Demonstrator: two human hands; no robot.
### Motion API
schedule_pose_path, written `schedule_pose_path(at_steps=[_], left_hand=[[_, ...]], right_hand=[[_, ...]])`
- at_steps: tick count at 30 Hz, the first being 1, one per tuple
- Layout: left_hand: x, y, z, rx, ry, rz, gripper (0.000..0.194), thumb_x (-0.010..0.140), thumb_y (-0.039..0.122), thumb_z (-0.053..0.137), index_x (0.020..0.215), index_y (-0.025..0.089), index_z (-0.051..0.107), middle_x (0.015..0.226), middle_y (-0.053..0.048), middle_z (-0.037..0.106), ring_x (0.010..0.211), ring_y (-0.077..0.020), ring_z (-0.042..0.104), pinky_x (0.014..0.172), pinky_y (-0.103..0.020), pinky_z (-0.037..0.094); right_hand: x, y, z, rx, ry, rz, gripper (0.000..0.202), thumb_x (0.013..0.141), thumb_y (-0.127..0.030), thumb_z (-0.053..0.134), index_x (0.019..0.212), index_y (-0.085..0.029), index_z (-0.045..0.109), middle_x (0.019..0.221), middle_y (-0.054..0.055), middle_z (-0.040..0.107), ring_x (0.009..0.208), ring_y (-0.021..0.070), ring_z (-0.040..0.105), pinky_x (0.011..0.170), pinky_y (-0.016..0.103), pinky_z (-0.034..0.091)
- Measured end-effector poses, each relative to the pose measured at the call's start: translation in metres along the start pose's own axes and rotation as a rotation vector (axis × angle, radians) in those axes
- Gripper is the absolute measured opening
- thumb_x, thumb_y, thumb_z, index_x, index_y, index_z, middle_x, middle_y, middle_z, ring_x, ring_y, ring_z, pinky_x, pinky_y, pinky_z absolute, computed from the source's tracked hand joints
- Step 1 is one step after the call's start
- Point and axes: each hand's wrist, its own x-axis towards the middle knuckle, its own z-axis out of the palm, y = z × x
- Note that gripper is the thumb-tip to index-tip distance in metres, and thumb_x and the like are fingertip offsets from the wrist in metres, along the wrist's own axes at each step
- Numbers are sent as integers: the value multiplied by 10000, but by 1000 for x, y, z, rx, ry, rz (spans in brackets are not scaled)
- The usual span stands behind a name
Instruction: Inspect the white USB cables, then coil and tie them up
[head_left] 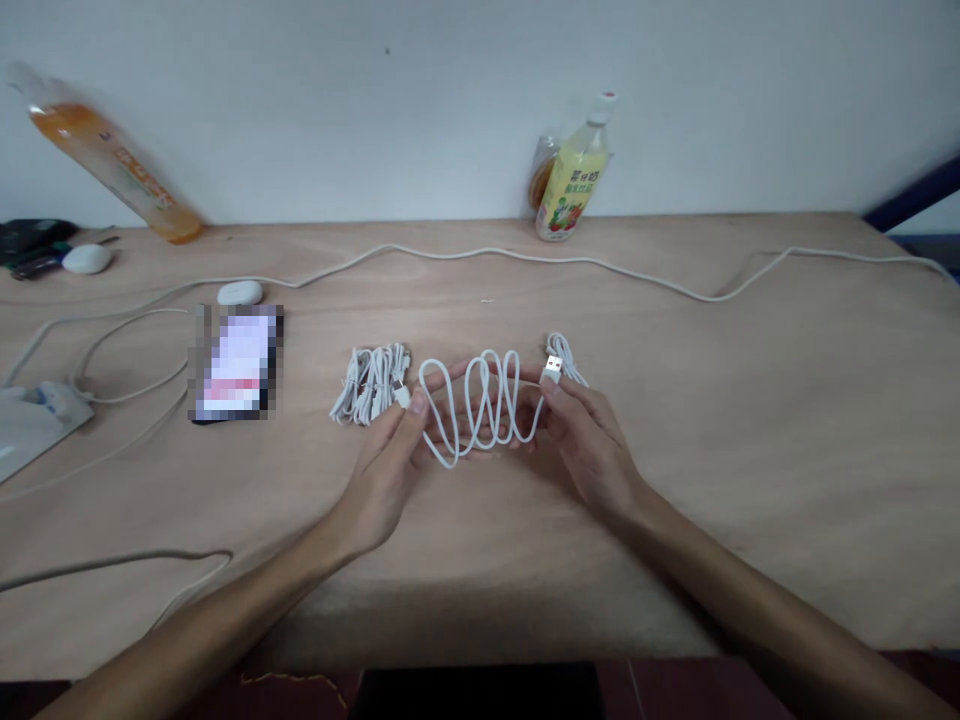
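A white USB cable hangs in loose loops between my two hands, just above the table. My left hand pinches the small plug end between thumb and fingers. At the other end, my right hand grips the USB-A plug, its metal tip pointing up and away from me. Fingers of both hands reach under and behind the loops, partly hidden by them. Beyond my left hand lies a pile of bundled white cables. Another coiled white cable lies behind my right hand, partly covered by it.
A phone with its screen lit lies left, near a white oval case. A long white cord crosses the table's back. An orange drink bottle and a yellow drink bottle stand by the wall.
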Motion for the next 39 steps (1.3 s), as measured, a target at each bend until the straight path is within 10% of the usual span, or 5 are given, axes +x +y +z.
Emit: schedule_pose_path(at_steps=[39], left_hand=[[2,2,-1,-6,-4,-20,792,995,594,749,1647,194,545,1401,-212,783,1219,-423,783,976,-580,678]], right_hand=[[0,2,-1,-60,-50,-8,426,1048,-593,633,1173,-244,844,818,46,728,715,214,605,617,340,474]])
